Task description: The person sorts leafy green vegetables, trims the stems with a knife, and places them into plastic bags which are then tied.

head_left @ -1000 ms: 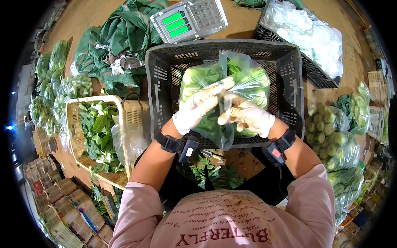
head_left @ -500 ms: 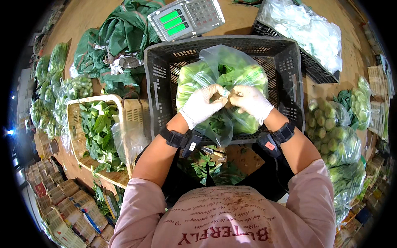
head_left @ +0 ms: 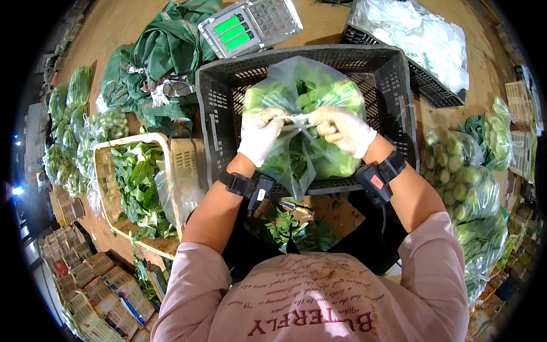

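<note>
A clear plastic bag [head_left: 305,94] full of leafy green vegetables lies in a black plastic crate [head_left: 208,137] in front of me. Both my hands wear white gloves and meet over the middle of the bag. My left hand [head_left: 260,134] is closed on the bag's gathered plastic from the left. From the right, my right hand [head_left: 342,131] grips the other side of it, fingers curled. A short twisted strand of plastic stretches taut between the two hands. The loose end of the bag hangs toward me below them.
A scale [head_left: 250,25] with green displays stands beyond the crate. To the left are green sacks [head_left: 165,51] and a cream basket [head_left: 97,188] of leafy greens. Another black crate [head_left: 436,85] holding clear bags is at far right, with bagged vegetables [head_left: 456,182] nearer.
My hands have drawn apart slightly, pulling the twisted plastic tight between them. The fingers, which were pinching at the middle, are now curled into closed grips.
</note>
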Tool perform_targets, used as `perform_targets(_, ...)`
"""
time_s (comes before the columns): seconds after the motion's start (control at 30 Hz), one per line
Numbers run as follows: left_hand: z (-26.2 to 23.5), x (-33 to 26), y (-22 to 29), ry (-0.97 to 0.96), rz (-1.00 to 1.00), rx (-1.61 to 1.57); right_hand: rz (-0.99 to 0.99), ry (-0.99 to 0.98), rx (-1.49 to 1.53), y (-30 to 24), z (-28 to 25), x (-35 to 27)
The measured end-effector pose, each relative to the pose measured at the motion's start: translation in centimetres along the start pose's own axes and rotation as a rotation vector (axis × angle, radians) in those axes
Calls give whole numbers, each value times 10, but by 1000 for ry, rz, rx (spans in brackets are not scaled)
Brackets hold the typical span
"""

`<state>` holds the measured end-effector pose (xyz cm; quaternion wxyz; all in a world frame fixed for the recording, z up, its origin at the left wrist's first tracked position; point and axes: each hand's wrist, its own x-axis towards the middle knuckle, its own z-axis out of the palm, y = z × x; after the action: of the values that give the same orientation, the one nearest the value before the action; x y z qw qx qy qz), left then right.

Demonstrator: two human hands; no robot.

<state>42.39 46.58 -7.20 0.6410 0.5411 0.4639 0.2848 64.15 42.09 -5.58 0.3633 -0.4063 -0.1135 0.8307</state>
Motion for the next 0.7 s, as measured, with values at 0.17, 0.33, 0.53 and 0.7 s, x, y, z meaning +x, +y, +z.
perform_targets(0.17, 17, -24, 21, -254, 817, 897, -7, 289, 293, -22, -7, 18)
perform_targets(0.33, 3, -24, 26, -277, 631, 1009, 207, 146, -511, -32, 10, 6)
perform_targets(0.53, 1, -18, 20, -164, 493, 1415, 171, 142, 262, -4, 22, 8)
perform_targets(0.7, 26, -36, 4, -256, 773, 1038, 17, 114, 501, 2, -6, 55)
